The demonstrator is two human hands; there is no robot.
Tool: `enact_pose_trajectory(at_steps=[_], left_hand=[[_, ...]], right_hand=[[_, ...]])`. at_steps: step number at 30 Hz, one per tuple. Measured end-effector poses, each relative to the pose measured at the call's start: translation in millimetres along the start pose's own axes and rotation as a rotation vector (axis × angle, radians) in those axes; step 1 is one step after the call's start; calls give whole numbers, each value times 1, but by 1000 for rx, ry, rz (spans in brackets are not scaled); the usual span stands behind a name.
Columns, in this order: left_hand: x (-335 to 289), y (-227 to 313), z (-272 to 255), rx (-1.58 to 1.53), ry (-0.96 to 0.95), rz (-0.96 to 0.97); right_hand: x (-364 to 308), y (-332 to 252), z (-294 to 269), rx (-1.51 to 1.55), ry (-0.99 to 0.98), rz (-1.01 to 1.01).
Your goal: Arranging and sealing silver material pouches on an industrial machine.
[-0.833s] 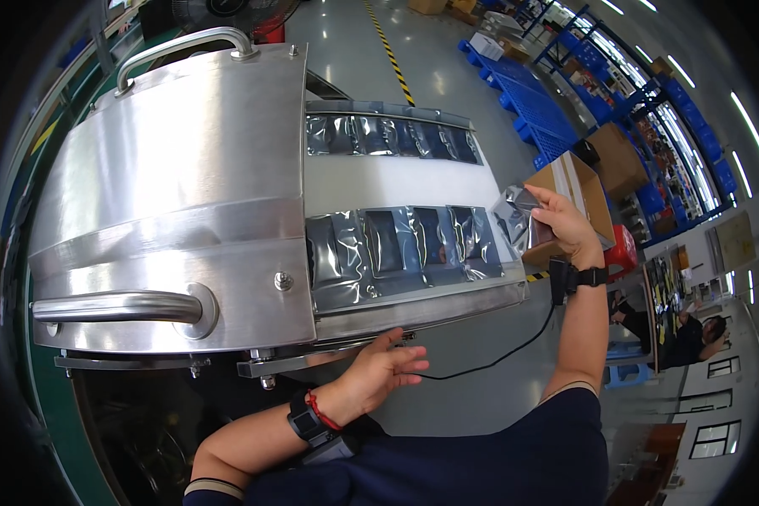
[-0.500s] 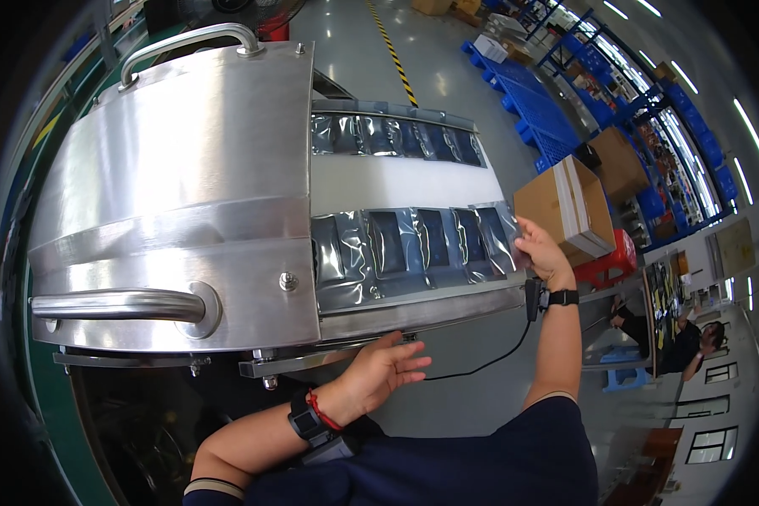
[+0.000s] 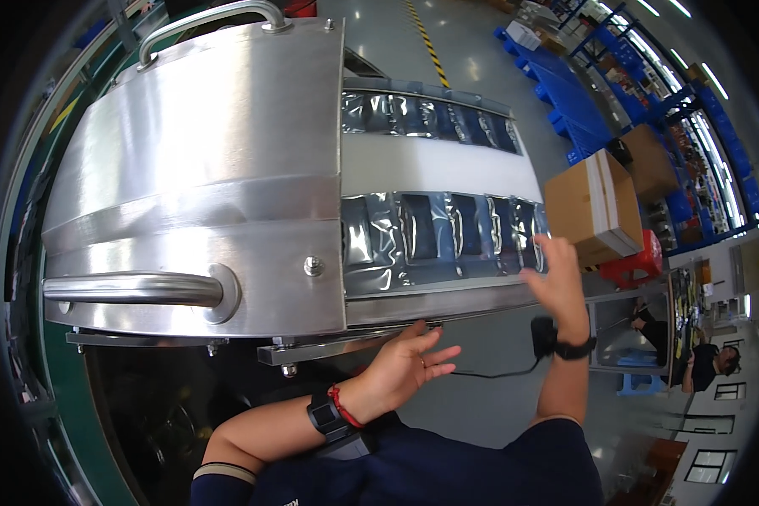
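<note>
My right hand point(image 3: 558, 278) hovers at the right end of the near row of shiny translucent bags point(image 3: 423, 228). Its thumb and fingers are apart, with nothing visible between them; whether a fingertip brushes the last bag, I cannot tell. Each bag holds a dark flat item. Another row of such bags point(image 3: 434, 116) lies along the far side of the white bed point(image 3: 438, 164). Just below the steel front edge point(image 3: 447, 305) of the machine, my left hand point(image 3: 403, 369) is empty, palm partly turned up and fingers spread.
A big brushed-steel lid point(image 3: 185, 152) with bar handles covers the machine's left part. Beyond the bed's right end a cardboard box point(image 3: 594, 207) sits on a red stool point(image 3: 637, 263). A black cable point(image 3: 502, 374) hangs near my right wrist. A person point(image 3: 710, 364) sits far right.
My right hand has opened and drawn back from the end bag, whose edge it was touching. My left hand stays open by the front edge. The whole view has shifted slightly.
</note>
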State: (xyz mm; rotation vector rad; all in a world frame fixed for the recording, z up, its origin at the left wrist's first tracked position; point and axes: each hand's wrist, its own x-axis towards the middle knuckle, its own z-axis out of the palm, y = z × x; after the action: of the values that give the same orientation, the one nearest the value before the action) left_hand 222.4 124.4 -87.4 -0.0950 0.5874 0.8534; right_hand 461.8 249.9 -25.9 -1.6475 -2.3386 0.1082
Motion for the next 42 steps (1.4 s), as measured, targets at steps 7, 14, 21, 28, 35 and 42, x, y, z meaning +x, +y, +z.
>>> enact_pose_trajectory(at_steps=[7,14,21,28,35,42], left_hand=[[-4,-4,-15,207,-106,-123],[-13,-1,-23,313,-92,-146],[-19,2,-30,394,77,-93],[-22,4,-35,404,81,-78],[-19,3,-32,428,53,-96],[-23,4,-32,436,27,-62]], right_hand=[[-41,-52,40,-41,-78,-378],[-40,-50,44,-108,-13,-530],[-31,-49,45,-80,45,-582],[-10,-52,26,176,-156,-412],[10,-35,33,321,-236,-377],[17,-45,25,355,-219,-262]])
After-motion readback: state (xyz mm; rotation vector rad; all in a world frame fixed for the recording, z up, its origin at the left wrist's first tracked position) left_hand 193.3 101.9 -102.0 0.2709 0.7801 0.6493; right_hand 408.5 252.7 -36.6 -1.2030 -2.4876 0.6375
